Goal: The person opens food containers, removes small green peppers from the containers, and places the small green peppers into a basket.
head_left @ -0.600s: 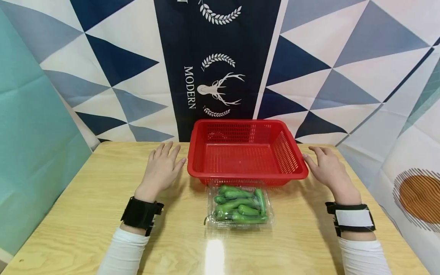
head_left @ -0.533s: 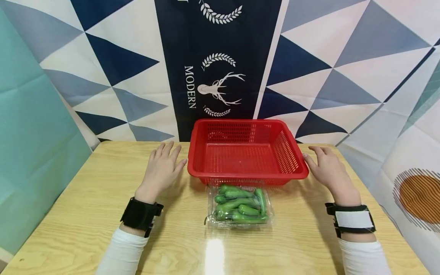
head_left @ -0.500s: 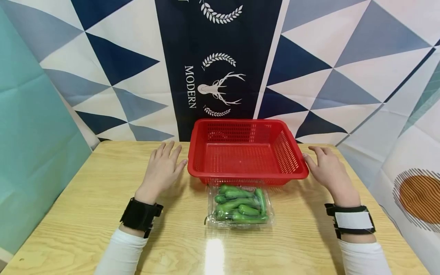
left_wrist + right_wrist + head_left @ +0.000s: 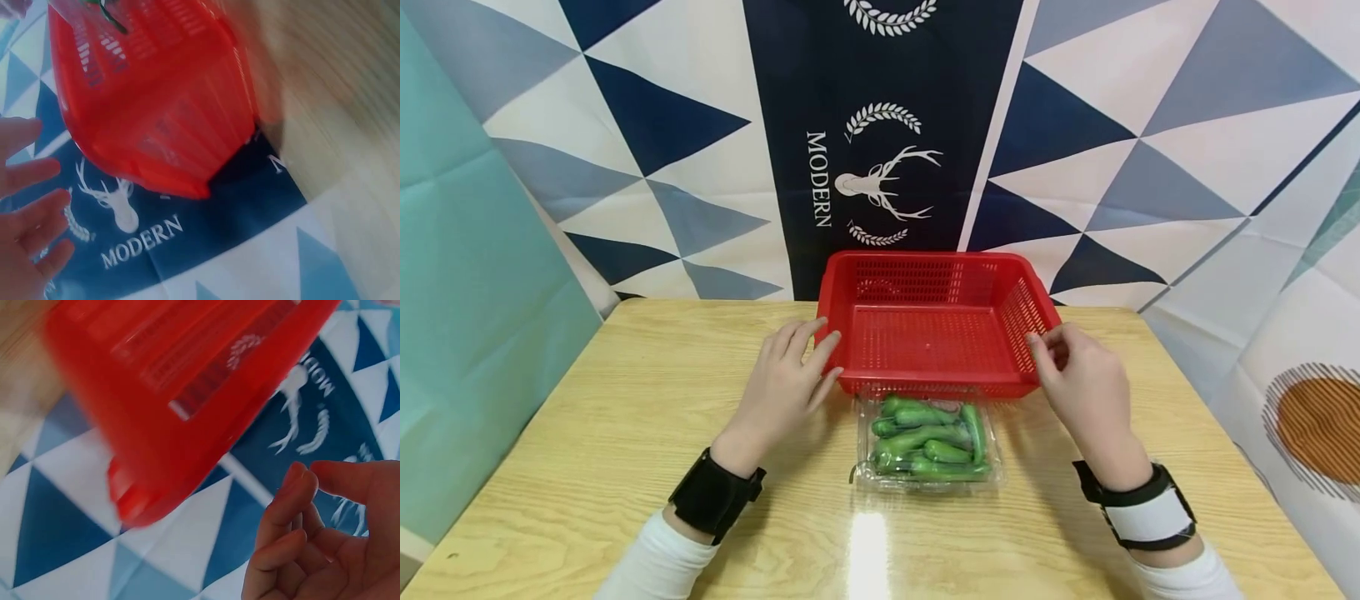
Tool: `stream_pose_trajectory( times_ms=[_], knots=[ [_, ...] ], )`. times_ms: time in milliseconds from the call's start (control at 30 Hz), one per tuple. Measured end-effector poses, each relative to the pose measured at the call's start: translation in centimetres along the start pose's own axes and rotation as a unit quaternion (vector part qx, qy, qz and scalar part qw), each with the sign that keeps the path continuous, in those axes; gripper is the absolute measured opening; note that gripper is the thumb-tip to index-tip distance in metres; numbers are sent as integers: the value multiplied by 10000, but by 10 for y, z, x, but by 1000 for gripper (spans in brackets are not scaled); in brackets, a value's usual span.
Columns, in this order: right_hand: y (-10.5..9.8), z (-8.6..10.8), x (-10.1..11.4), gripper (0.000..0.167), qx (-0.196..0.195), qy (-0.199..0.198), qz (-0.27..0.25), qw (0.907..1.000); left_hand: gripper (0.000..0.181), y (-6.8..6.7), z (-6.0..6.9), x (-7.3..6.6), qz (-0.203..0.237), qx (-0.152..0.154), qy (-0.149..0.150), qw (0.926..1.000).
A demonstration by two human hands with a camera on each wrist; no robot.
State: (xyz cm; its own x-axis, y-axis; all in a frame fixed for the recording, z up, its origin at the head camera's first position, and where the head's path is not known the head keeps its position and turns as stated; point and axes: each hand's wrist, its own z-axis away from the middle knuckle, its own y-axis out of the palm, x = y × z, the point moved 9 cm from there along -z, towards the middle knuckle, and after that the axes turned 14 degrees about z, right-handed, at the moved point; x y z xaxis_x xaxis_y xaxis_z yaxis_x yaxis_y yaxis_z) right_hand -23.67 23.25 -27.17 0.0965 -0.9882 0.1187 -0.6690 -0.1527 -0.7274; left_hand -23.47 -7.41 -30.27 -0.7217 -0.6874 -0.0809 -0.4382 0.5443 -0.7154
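Observation:
A red plastic basket [image 4: 925, 378] with slotted walls stands at the back of the table, with nothing inside. Right in front of it lies a clear plastic box [image 4: 994, 477] of several green peppers [image 4: 917, 437]. My left hand [image 4: 790, 375] is over the basket's left rim in the head view; the left wrist view shows its spread fingers [image 4: 34, 178] apart from the basket. My right hand [image 4: 1086, 383] is by the right rim. Its fingers are loosely bent, thumb and index tips close together, holding nothing in the right wrist view, where the basket [image 4: 162, 419] is apart.
A light wooden table [image 4: 625, 433] carries everything. Behind it hangs a cloth [image 4: 692, 150] with triangles and a deer print, close to the basket's back. A teal sheet [image 4: 475, 275] borders the left side, a pale patterned cloth [image 4: 1285, 292] the right.
Both hands have moved inward towards the basket, the left to the right and the right to the left. The right fingers have bent more. The head view has shifted slightly.

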Motion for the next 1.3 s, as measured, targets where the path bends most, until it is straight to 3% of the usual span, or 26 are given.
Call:
stream_pose_trajectory(
  times_ms=[133,267,400,567,700,833,933,1000,1133,1300],
  knots=[
    [-1,6,26,21,82,-357,-198,9991,40,1,-1,-17,-22,-65,419,9991],
    [8,13,50,19,814,-538,-774,9922,38,4,2,-30,11,55,717,9974],
    [22,22,73,17,1763,-647,-1464,9713,37,8,5,-45,3,284,1143,9930],
    [33,33,96,17,2606,-652,-2176,9383,31,11,9,-62,17,479,1580,9863],
    [42,46,112,18,3379,-521,-2996,8907,26,10,13,-71,-73,434,1919,9804],
    [50,66,131,20,4297,-372,-3825,8171,18,7,17,-77,-182,330,2199,9748],
    [53,82,147,22,4891,-304,-4275,7597,29,4,19,-80,-184,263,2354,9714],
    [54,90,155,25,5144,-286,-4483,7305,32,1,19,-83,-170,223,2474,9685],
    [56,103,169,27,5385,-369,-4805,6912,30,-6,20,-88,-53,137,2676,9634],
    [55,118,182,29,5564,-626,-5068,6555,30,-10,20,-92,283,166,2696,9624]
  ],
)
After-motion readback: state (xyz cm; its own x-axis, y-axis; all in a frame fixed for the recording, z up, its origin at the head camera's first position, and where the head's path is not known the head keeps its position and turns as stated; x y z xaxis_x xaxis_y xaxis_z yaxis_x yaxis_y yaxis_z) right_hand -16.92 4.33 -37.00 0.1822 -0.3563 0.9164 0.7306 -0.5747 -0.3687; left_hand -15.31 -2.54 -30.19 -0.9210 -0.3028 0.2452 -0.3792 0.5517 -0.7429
